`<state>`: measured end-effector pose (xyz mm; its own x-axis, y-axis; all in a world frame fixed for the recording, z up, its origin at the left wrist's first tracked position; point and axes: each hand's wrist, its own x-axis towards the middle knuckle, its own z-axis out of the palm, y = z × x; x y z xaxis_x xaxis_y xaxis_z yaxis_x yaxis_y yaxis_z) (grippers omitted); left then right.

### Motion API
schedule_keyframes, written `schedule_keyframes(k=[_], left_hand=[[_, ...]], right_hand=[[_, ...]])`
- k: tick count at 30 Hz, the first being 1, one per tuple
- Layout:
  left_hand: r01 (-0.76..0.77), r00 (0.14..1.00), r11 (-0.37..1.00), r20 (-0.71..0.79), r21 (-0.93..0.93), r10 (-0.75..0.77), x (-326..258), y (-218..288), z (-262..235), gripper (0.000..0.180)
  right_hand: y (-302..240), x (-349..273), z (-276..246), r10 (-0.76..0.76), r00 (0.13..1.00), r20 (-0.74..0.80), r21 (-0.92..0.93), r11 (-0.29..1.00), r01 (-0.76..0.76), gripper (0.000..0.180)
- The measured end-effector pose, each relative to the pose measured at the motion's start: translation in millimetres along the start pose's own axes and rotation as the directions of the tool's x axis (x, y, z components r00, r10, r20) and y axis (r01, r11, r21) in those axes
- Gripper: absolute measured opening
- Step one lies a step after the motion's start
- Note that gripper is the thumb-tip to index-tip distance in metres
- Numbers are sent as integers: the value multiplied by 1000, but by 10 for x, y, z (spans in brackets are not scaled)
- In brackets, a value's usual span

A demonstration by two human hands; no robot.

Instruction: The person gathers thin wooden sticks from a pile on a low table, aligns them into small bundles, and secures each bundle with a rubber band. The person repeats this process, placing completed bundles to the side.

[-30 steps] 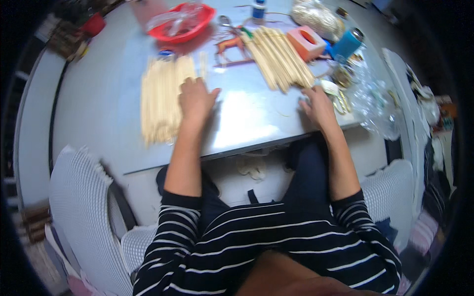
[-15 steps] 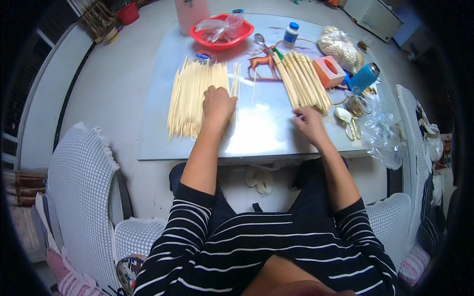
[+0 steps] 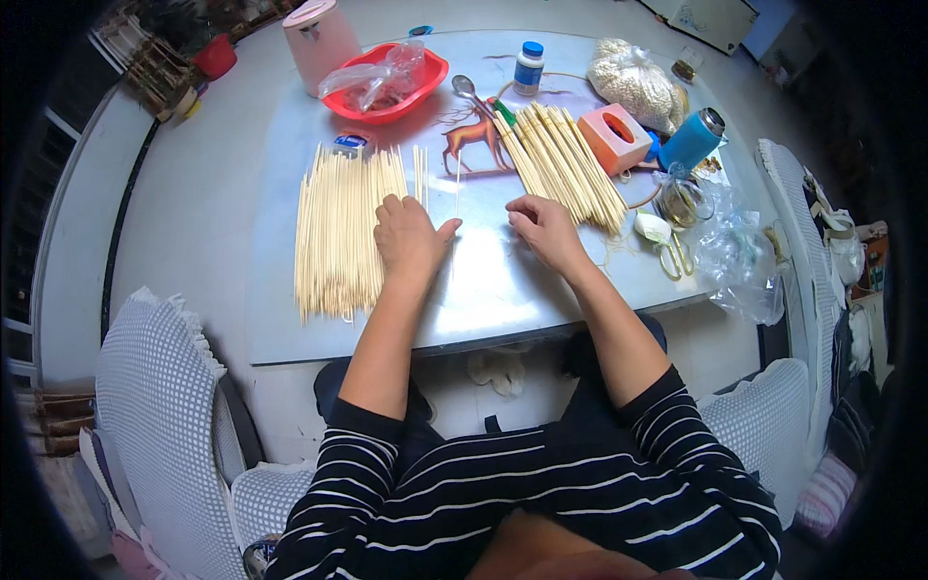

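Observation:
A wide layer of thin pale wooden sticks (image 3: 338, 232) lies side by side on the left of the table. My left hand (image 3: 411, 237) rests at its right edge, fingers over the sticks and thumb spread out. A few sticks (image 3: 420, 172) lie just apart beyond that hand, and one lone stick (image 3: 458, 179) lies farther right. Over the bare middle of the table is my right hand (image 3: 546, 230), fingers loosely bent, thumb slightly apart, nothing visible in it. Tied bundles of sticks (image 3: 564, 159) lie beyond it to the right.
A red basin (image 3: 430, 92) with a plastic bag and a pink jug (image 3: 324, 43) stand far left. Farther right are a white bottle (image 3: 528, 70), spoon (image 3: 466, 87), tissue box (image 3: 616, 140), blue flask (image 3: 692, 140), scissors (image 3: 674, 259) and clear bag (image 3: 739, 256). Padded chairs flank me.
My right hand has moved left, away from the near end of the bundles, to the middle of the table. My left hand stays at the stick layer's right edge. The whole view has shifted slightly.

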<state>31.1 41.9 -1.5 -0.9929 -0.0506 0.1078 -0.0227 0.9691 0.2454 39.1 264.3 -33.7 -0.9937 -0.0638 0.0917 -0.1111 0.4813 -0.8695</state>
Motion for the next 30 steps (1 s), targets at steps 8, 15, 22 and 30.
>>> schedule_keyframes(k=[8,15,22,30], left_hand=[[-54,999,998,-8,41,54,-14,-31,56,63],[-75,997,997,20,0,75,-19,-40,69,61],[-65,997,998,31,-5,65,-14,-47,68,59],[-58,997,998,59,-14,59,-19,-29,38,55]], right_hand=[[-168,-2,23,-151,988,-6,-185,972,148,22],[-200,-3,-14,-139,990,16,-238,961,139,22],[-157,-3,14,-138,990,13,-263,955,137,22],[-180,13,-81,-167,981,-100,-207,968,144,22]])
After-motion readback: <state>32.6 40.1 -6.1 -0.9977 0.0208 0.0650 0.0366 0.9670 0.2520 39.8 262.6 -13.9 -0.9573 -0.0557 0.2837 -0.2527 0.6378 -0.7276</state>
